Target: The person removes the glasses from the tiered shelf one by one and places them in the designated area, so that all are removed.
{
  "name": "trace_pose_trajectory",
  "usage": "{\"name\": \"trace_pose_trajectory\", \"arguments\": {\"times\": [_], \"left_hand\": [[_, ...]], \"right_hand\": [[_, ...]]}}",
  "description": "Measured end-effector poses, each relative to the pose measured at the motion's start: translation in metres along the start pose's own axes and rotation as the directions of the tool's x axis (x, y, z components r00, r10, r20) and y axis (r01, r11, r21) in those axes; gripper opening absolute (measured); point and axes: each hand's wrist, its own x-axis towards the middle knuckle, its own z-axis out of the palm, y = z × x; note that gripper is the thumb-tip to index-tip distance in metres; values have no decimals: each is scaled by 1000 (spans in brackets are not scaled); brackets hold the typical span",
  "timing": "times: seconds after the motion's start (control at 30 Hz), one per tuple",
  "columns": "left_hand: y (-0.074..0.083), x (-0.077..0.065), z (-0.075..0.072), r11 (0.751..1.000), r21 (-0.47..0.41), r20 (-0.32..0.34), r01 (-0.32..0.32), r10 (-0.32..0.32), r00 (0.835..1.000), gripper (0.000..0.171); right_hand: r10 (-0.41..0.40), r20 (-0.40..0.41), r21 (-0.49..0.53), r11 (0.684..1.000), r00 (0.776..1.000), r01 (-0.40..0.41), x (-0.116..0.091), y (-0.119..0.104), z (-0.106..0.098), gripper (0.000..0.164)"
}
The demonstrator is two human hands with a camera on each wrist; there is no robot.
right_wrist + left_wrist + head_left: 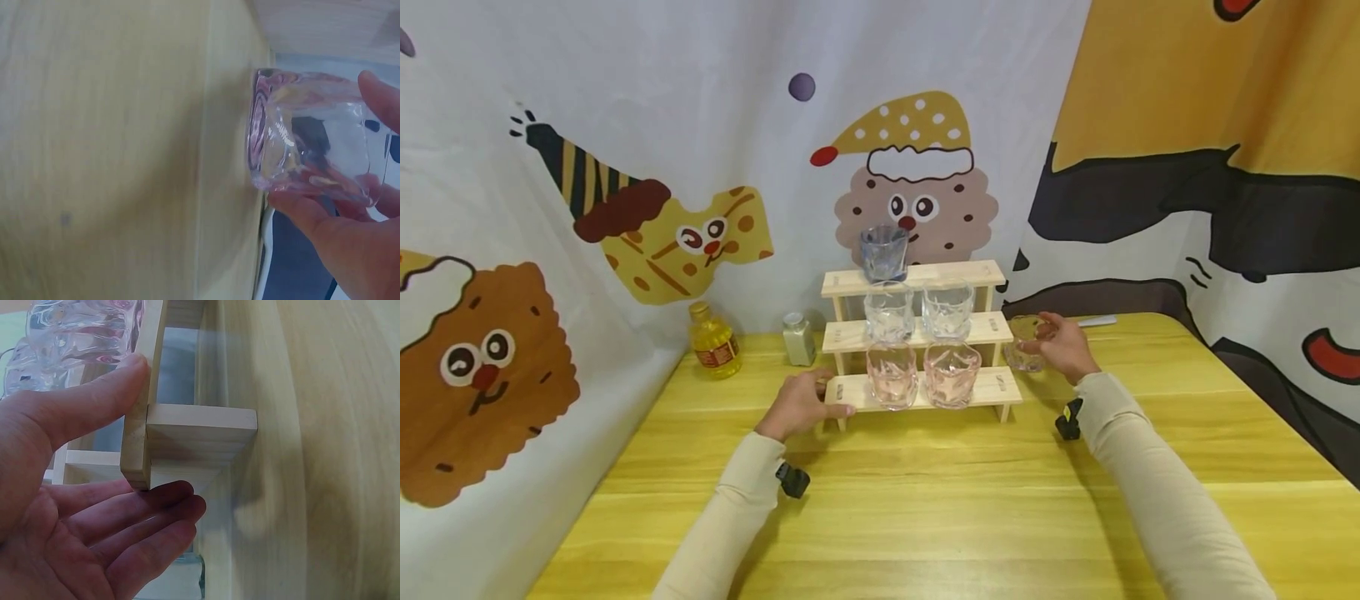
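Observation:
A three-step wooden rack (997, 387) stands on the table, with two pinkish glasses (892, 377) on its bottom step. Two clear glasses (947, 310) occupy the middle step, and a blue-grey glass (883, 253) is on top. At the bottom step's left end, my left hand (797, 406) rests its thumb on the board (139, 434), its other fingers fairly straight beside the end. Right of the rack, my right hand (1063, 344) pinches another pinkish glass (319, 140) between thumb and fingers. Whether that glass touches the table cannot be told.
Left of the rack stand a yellow oil bottle (715, 343) and a small jar (799, 340) with a grey lid. A white, flat object (1099, 320) lies behind my right hand. A printed curtain (700, 100) hangs behind the wooden table (910, 508).

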Motion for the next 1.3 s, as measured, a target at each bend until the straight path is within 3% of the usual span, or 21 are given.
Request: {"name": "trace_pose_trajectory", "arguments": {"times": [0.2, 0.33, 0.5, 0.73, 0.87, 1.07, 1.3], "left_hand": [[1, -2, 2, 1000, 13, -11, 10, -10, 1000, 80], [2, -3, 5, 1000, 18, -2, 3, -3, 1000, 79], [4, -4, 6, 1000, 10, -6, 12, -12, 1000, 78], [3, -1, 5, 1000, 10, -2, 12, -12, 1000, 81], [2, 0, 4, 1000, 11, 9, 13, -13, 1000, 81], [2, -1, 2, 1000, 11, 15, 13, -13, 1000, 81], [3, -2, 1, 1000, 24, 8, 9, -9, 1000, 80]], "right_hand": [[5, 67, -39, 999, 998, -2, 2, 4, -3, 93], [30, 158, -78, 997, 987, -18, -1, 2, -10, 110], [28, 199, -107, 994, 980, -7, -5, -13, -21, 117], [-57, 135, -165, 983, 989, 79, -13, -45, -32, 100], [-145, 49, -130, 980, 988, 150, -18, -57, -31, 92], [-261, -58, -3, 965, 964, 261, -23, -74, -25, 80], [-377, -105, 144, 910, 920, 390, -24, -91, -14, 67]]}}
